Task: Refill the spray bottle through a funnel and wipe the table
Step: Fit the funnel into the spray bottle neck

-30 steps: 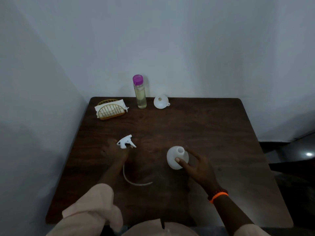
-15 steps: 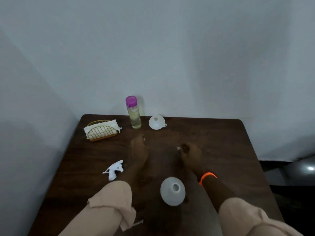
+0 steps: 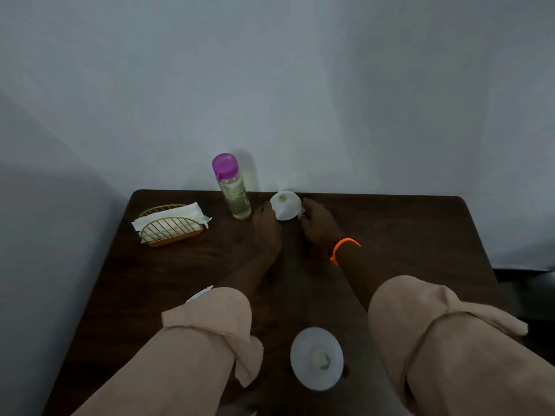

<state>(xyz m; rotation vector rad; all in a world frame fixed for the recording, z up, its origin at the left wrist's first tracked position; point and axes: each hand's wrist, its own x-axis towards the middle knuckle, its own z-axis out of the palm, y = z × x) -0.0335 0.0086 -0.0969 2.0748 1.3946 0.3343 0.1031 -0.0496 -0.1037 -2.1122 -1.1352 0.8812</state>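
A small white funnel (image 3: 284, 205) lies on its side at the back of the dark wooden table (image 3: 405, 235). My right hand (image 3: 318, 225) pinches its right edge by the little tab. My left hand (image 3: 266, 231) touches the funnel's left side with its fingertips. The white spray bottle (image 3: 316, 358) stands uncapped near the front edge, between my forearms. Its white trigger head (image 3: 199, 294) lies to the left, mostly hidden behind my left sleeve. A clear refill bottle (image 3: 235, 195) with a purple cap stands just left of the funnel.
A gold wire holder with white napkins (image 3: 171, 226) stands at the back left. Pale walls close in the table's back and left sides. The table's right edge drops off to a dark floor.
Both hands have reached farther back across the table and arrived at the funnel. The view has shifted forward, so the spray bottle now sits lower in frame.
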